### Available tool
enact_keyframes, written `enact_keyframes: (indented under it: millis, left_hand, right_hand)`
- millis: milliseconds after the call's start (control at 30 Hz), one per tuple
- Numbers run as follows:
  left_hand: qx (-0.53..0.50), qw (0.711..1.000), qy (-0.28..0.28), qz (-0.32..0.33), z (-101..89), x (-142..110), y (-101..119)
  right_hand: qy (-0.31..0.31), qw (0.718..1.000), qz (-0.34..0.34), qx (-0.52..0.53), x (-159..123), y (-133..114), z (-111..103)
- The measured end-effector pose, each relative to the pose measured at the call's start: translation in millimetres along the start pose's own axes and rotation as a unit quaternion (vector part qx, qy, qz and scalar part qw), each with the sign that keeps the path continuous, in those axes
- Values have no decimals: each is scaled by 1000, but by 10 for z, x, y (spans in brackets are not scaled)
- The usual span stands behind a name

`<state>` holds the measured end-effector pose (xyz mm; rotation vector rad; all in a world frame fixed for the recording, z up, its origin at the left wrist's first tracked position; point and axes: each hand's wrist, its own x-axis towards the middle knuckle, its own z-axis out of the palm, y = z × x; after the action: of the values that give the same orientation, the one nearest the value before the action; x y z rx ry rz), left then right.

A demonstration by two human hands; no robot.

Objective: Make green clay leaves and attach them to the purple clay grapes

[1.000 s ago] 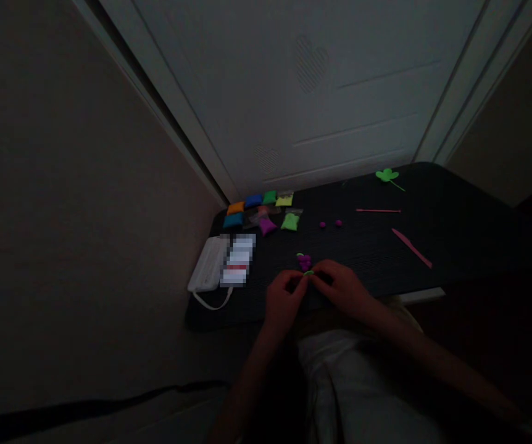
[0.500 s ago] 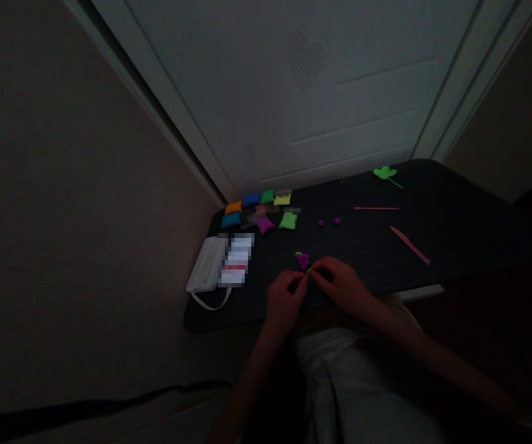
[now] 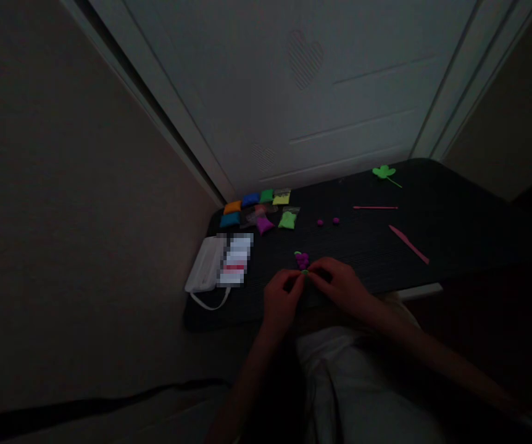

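Note:
Between the fingertips of my left hand (image 3: 284,296) and my right hand (image 3: 337,280) is a small piece of light green clay (image 3: 305,272); both hands pinch it just above the dark table. Right beyond the fingertips lies a cluster of purple clay balls (image 3: 302,260), shaped like a bunch of grapes, with a green bit at its upper left. Two loose purple clay balls (image 3: 328,221) rest farther back on the tabletop.
Several bags of coloured clay (image 3: 250,200) lie at the back left. A white case (image 3: 205,265) and a lit phone (image 3: 237,259) with a cable are at the left. Toward the right are a pink stick (image 3: 376,208), a pink clay knife (image 3: 408,244) and a green flower-shaped piece (image 3: 384,172).
My right hand's fingertips have shifted slightly left, and the green clay now shows between both hands' fingertips. The purple cluster stays in place; the whole view has shifted a little.

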<state>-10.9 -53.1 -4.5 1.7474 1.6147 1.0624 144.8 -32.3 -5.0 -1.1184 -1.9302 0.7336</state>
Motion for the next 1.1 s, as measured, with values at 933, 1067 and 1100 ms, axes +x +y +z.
enact_keyframes:
  millis: [933, 1067, 1100]
  left_hand:
    - [-16, 1000, 4, 2, -8, 12, 12]
    - [-12, 1000, 0, 4, -14, 16, 18]
    - [-9, 1000, 0, 5, -16, 15, 19]
  right_hand:
    - [-23, 1000, -3, -11, 2, 4, -6]
    - [-17, 1000, -2, -7, -3, -9, -11]
    - [-16, 1000, -3, -5, -5, -13, -14]
